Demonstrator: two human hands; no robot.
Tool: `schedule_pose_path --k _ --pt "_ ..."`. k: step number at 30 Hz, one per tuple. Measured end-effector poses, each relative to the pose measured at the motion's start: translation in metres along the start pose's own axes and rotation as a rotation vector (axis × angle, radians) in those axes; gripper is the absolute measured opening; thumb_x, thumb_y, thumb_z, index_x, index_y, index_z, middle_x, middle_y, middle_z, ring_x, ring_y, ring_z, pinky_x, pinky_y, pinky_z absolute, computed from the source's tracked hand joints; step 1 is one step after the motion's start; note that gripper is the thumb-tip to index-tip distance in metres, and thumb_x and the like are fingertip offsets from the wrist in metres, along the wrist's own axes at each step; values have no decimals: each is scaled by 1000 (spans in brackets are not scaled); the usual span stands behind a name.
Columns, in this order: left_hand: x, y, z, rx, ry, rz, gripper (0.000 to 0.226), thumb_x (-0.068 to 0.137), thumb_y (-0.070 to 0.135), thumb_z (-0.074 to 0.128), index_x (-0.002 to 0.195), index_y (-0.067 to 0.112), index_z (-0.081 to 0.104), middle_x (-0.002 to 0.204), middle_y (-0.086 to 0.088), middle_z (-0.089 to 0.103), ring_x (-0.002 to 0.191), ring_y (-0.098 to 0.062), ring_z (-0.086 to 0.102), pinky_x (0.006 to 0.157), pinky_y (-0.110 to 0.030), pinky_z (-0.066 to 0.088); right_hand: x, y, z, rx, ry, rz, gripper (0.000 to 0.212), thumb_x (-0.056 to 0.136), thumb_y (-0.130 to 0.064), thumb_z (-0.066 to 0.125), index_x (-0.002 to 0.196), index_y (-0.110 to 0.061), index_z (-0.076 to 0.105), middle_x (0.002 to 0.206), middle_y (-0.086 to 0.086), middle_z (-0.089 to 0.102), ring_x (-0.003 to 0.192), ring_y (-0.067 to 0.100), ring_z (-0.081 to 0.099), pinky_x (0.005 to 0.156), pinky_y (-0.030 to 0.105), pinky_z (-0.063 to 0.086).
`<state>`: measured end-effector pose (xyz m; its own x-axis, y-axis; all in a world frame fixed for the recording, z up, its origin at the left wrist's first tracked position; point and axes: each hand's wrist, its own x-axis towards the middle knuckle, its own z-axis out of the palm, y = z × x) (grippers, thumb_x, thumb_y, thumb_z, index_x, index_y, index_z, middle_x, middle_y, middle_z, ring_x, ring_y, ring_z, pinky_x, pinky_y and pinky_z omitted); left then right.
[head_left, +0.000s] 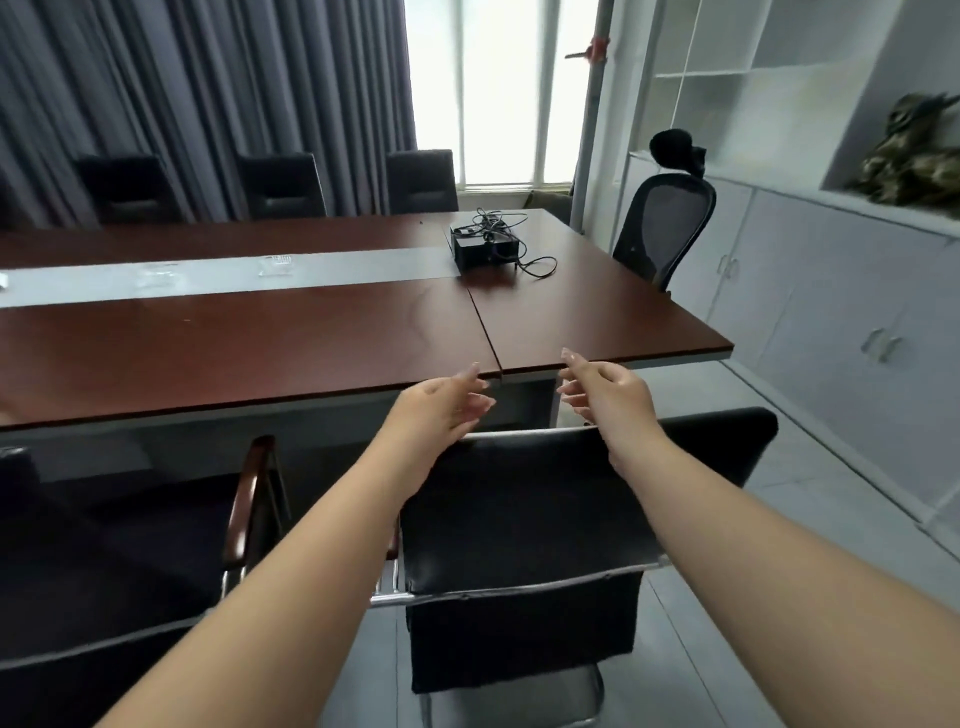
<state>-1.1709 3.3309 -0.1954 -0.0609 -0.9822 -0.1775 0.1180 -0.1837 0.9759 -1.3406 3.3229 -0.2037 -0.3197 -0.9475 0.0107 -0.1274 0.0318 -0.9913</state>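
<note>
Left hand (441, 402) and right hand (605, 389) loosely open, holding nothing. Black padded chrome-framed chair (519, 519) backrest just below them, brown wooden surface (311, 338) just beyond. Best: grip backrest top evenly with 2 hands.

A long brown table (260, 338) fills the middle of the frame. A black box (484, 249) sits on it, upper middle, with black wires (488, 223) piled on top. Three dark chairs (283, 184) stand behind the table, by a grey curtain (208, 78). A bright window (498, 93) is at the top. On the right are a net-backed chair (667, 228), white cupboards (831, 291) and a green spotted bag (914, 156).
</note>
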Motion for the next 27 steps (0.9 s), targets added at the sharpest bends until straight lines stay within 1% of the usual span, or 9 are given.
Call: schedule_pose_path --k 4,6,8,9,11,14,17,20,27 --pt "-5 -8 47 438 -37 48 36 88 49 52 98 18 66 100 4 66 104 -14 59 99 -30 41 13 15 -52 -220 -148 -104 30 82 -47 63 88 -17 67 87 -4 66 91 13 57 76 26 41" --pt "-3 -16 68 589 72 84 51 89 56 44 121 18 57 113 10 57 113 -12 50 98 -27 33 29 26 -90 -336 -191 -141 30 79 -53 63 87 -24 66 89 -10 65 97 13 57 92 34 42" --pt "1 -26 79 748 156 95 58 89 61 37 133 24 47 130 10 50 133 -14 36 113 -39 15 41 40 -120 -553 -144 -165 33 79 -61 57 90 -30 65 90 -16 60 99 7 49 112 45 18" --pt "3 -31 83 879 162 80 59 88 63 34 135 29 44 139 11 45 141 -14 23 115 -46 -1 44 47 -133 -669 -96 -176 38 80 -63 54 94 -31 66 93 -16 60 102 8 47 112 48 5" --pt "4 -43 94 1136 154 33 58 85 68 34 136 41 39 148 11 34 144 -11 5 109 -50 -16 48 64 -155 -826 -35 -227 44 79 -66 50 102 -33 68 106 -12 61 115 12 46 110 50 -4" --pt "5 -55 96 1376 184 99 56 80 70 37 133 52 37 143 12 38 140 -13 14 110 -55 -15 55 79 -161 -857 -56 -358 51 73 -74 50 104 -37 66 115 -13 59 123 13 40 112 52 -1" --pt "11 -60 101 1442 267 153 56 79 70 39 132 54 36 138 11 41 136 -15 22 111 -53 -12 69 84 -163 -867 -166 -440 74 53 -88 40 107 -42 61 121 -13 53 126 15 34 112 48 12" --pt "23 -61 107 1430 335 166 54 79 70 39 130 53 40 133 10 44 134 -17 25 111 -51 -11 90 85 -165 -866 -276 -479 83 48 -90 44 116 -41 56 132 -9 45 130 18 27 112 47 16" --pt "44 -68 144 1370 355 228 48 79 70 42 123 52 50 127 12 46 133 -16 26 110 -50 -12 127 79 -190 -915 -273 -407 61 68 -68 62 119 -36 56 133 -8 47 131 19 27 106 39 18"
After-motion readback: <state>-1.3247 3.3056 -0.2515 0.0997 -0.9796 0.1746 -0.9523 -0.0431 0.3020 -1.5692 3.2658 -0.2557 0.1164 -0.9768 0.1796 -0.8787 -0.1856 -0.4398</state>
